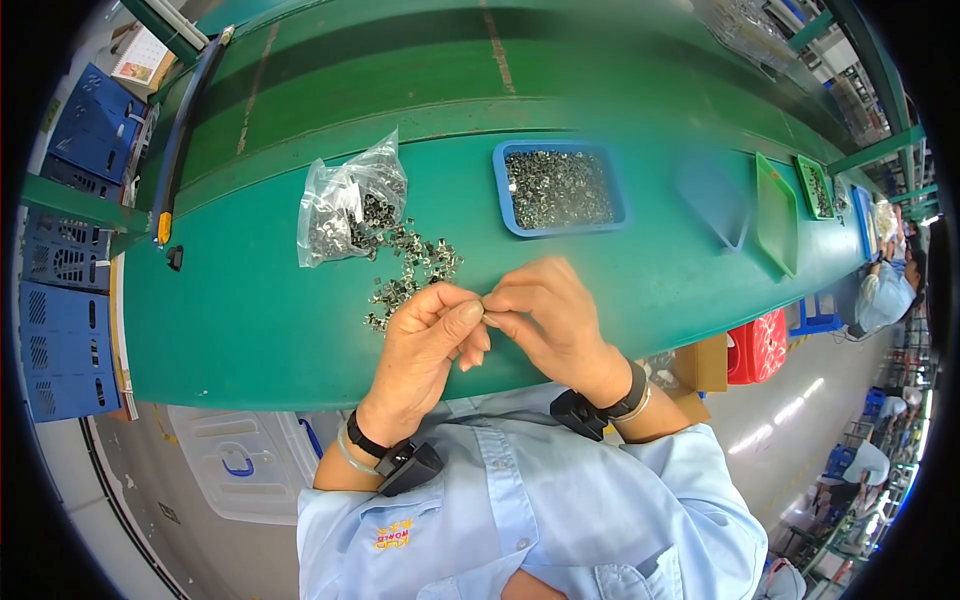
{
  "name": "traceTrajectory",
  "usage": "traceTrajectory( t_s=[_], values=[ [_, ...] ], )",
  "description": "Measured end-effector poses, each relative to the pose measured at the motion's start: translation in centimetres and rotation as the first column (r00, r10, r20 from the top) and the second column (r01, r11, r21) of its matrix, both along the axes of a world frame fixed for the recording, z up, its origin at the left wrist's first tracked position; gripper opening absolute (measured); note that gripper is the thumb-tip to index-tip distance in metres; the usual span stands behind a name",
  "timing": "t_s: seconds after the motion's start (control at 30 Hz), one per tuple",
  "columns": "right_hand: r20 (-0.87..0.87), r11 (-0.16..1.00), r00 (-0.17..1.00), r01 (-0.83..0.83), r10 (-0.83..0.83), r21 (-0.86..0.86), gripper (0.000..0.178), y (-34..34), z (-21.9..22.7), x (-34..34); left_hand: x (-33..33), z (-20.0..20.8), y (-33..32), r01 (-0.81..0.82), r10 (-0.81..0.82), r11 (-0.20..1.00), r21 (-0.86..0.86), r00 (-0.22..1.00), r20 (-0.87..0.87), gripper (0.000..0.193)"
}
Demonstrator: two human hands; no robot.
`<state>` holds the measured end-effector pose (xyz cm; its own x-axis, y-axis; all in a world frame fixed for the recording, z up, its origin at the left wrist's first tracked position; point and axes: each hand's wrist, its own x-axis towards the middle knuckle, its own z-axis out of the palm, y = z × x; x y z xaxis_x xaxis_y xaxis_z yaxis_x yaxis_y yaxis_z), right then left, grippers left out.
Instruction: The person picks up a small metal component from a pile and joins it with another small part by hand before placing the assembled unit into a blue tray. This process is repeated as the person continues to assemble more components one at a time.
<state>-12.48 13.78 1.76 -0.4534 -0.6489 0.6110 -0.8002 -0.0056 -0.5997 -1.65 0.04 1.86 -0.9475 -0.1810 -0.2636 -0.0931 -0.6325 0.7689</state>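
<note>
Both my hands meet over the green table near its front edge. My left hand (420, 345) pinches with thumb and forefinger, its other fingers curled. Against its tips, my right hand (552, 318) is also closed in a pinch. Whatever lies between the fingertips is tiny and mostly hidden. Just beyond my left hand spreads a loose pile of small shiny metal parts (412, 270). These run out of a clear plastic bag (330, 215) that lies on its side, partly full of the same kind. A blue tray (560, 230) of small metal parts sits farther back, right of the bag.
Toward the right end of the table (250, 320) are a green tray (776, 215) and a smaller green tray (815, 187) with small parts. Blue crates (68, 350) stack at the left. Below the table are a clear lidded box (240, 460) and a red container (757, 345).
</note>
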Motion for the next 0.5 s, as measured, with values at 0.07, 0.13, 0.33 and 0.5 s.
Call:
traceTrajectory(
  t_s=[0.07, 0.13, 0.33, 0.5],
  values=[
    [0.014, 1.000, 1.000, -0.004, 0.004, -0.004, 0.022, 0.1, -0.1, 0.0, -0.1, 0.0, 0.1, 0.007, -0.007, 1.000, 0.005, 1.000, -0.027, 0.017],
    [0.039, 1.000, 0.999, -0.013, 0.013, -0.012, 0.022, 0.2, -0.1, -0.1, -0.2, 0.1, 0.2, 0.007, -0.007, 1.000, -0.005, 1.000, -0.029, 0.017],
    [0.054, 0.999, 0.998, 0.021, -0.023, 0.038, 0.023, 0.4, -0.3, -0.1, -0.5, 0.0, 0.6, -0.023, 0.023, 0.998, -0.055, 1.000, 0.003, 0.018],
    [-0.011, 0.997, 0.998, 0.058, -0.057, 0.053, 0.022, 1.0, -0.1, -1.4, -1.5, 0.4, 1.2, -0.001, 0.006, 0.990, -0.142, 1.000, 0.031, 0.018]
  ],
)
